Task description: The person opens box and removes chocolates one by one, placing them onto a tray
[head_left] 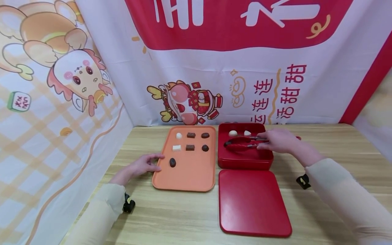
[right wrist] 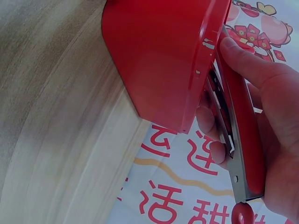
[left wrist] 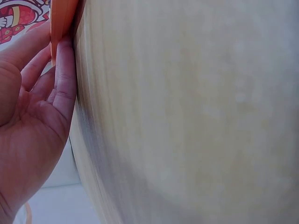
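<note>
In the head view, my right hand grips red-handled metal tongs over the red box. A small dark chocolate shows at their tips. Two white chocolates lie at the back of the box. The right wrist view has the thumb along one handle and the fingers round the other, beside the box wall. My left hand holds the left rim of the orange tray. White and brown chocolates stand in rows on the tray, with an oval dark chocolate nearest that hand.
A red lid lies flat in front of the box, right of the tray. All of it rests on a wood-grain table. Printed cloth hangs behind and along the left side.
</note>
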### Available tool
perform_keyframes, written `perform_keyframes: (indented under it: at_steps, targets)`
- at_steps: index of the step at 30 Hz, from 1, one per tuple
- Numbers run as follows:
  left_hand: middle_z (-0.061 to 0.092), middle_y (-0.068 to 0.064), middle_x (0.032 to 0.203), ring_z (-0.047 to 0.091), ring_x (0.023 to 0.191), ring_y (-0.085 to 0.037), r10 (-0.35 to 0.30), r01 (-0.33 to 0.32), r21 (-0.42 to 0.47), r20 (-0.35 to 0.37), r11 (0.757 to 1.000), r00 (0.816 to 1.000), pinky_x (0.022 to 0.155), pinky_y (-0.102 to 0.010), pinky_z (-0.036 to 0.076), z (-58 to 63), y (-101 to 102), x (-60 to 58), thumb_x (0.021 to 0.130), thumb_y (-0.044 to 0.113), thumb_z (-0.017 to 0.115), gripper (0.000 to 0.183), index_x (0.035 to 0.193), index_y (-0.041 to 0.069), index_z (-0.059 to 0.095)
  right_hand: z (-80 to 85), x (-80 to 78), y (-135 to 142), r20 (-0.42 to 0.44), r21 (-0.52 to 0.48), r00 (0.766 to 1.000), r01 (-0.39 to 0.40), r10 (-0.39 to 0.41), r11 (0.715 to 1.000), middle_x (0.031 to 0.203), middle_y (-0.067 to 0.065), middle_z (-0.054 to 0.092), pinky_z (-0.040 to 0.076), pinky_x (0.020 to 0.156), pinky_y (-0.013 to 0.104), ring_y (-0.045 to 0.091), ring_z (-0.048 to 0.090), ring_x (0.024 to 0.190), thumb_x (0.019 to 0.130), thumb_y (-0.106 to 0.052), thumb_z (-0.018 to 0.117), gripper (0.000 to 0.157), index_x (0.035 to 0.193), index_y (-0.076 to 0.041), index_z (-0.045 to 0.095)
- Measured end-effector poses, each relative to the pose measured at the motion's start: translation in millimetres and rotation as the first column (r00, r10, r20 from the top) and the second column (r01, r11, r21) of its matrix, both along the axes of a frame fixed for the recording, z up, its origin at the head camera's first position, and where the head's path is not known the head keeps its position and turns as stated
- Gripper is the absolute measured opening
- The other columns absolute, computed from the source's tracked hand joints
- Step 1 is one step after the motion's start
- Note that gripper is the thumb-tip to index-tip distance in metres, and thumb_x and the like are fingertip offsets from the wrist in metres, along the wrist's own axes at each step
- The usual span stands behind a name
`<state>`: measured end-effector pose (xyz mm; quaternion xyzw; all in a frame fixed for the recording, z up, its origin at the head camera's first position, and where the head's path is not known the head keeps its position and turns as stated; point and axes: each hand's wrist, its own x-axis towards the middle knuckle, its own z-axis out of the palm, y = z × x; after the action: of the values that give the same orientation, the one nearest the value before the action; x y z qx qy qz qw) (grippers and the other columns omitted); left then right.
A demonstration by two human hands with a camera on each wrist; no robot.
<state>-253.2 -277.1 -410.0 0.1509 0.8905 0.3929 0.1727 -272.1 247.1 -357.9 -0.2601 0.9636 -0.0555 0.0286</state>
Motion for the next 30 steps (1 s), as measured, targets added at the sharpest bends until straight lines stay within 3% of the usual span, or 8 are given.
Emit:
perform_keyframes:
  at_steps: [5,9,18,30]
  targets:
    - [0.045,-0.008,0.081,0.040,0.070,-0.020,0.012,-0.012,-0.012,-0.011,1.000,1.000,0.060,-0.028,0.037,-15.5,-9,-7.6,0.087,0.015,0.074,0.058,0.139,0.003,0.051,-0.2,-1.3,-1,-0.011,-0.002,1.000,-0.011,0.011,1.000,0.082,0.000,0.063,0.045,0.064,0.036,0.016,0.053,0.070,0.085,-0.040,0.073,0.057,0.126,-0.001,0.064]
    - [0.047,-0.007,0.081,0.041,0.071,-0.021,0.015,-0.015,-0.002,0.006,1.000,1.000,0.060,-0.028,0.038,-21.4,-12,-10.1,0.086,0.017,0.075,0.058,0.138,0.006,0.053,1.2,0.2,0,-0.009,-0.020,1.000,0.001,-0.001,1.000,0.085,0.002,0.065,0.048,0.067,0.038,0.017,0.056,0.071,0.086,-0.039,0.073,0.056,0.125,0.001,0.064]
    - [0.047,-0.008,0.087,0.040,0.073,-0.021,0.002,-0.003,-0.019,-0.006,1.000,1.000,0.062,-0.029,0.038,-23.4,-13,-12.7,0.086,0.019,0.076,0.057,0.138,0.008,0.054,13.0,10.0,4,-0.034,-0.059,0.999,0.014,-0.016,0.998,0.109,0.016,0.068,0.051,0.081,0.050,0.031,0.064,0.095,0.087,-0.038,0.072,0.057,0.127,0.002,0.062]
    - [0.044,-0.008,0.086,0.039,0.075,-0.023,0.001,-0.001,-0.024,0.002,1.000,1.000,0.065,-0.032,0.036,-21.2,-13,-14.4,0.086,0.021,0.076,0.058,0.138,0.010,0.054,38.2,22.8,6,-0.107,-0.068,0.993,0.046,-0.053,0.997,0.108,0.015,0.068,0.053,0.075,0.046,0.027,0.064,0.089,0.085,-0.038,0.074,0.059,0.130,-0.002,0.062]
